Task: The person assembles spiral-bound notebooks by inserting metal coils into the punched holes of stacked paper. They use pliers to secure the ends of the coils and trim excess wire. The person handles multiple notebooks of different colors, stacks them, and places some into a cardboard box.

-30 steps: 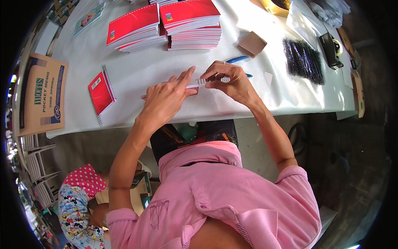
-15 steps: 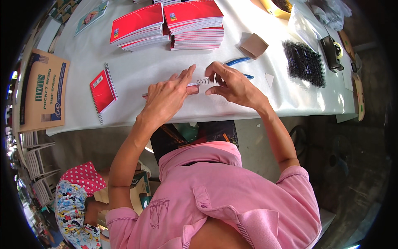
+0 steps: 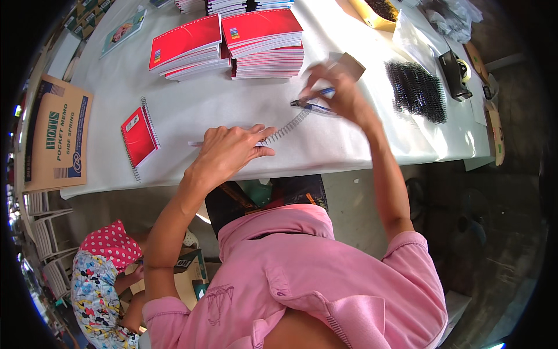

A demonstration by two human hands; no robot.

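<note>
My left hand (image 3: 229, 150) is closed over a small notebook, mostly hidden under the palm; only a pale end (image 3: 196, 143) shows at the left. From between its thumb and forefinger a thin spiral wire coil (image 3: 285, 129) runs up to the right. My right hand (image 3: 344, 96), smeared by motion, is over blue-handled pliers (image 3: 314, 100). The pliers' dark jaws point left, close to the coil's far end. Whether the fingers grip the handles I cannot tell. A red spiral-bound notebook (image 3: 139, 137) lies apart, left of my left hand.
Stacks of red notebooks (image 3: 264, 35) stand at the back. A small brown cardboard piece (image 3: 350, 66) lies behind my right hand. Farther right are a pile of black coils (image 3: 415, 90) and a tape dispenser (image 3: 456, 74). A carton (image 3: 58, 136) stands left; another person (image 3: 104, 279) is below it.
My right hand has moved from the coil's end, up and right, over the pliers. More of the coil now shows, stretching from my left hand. The pliers' jaws have come into sight.
</note>
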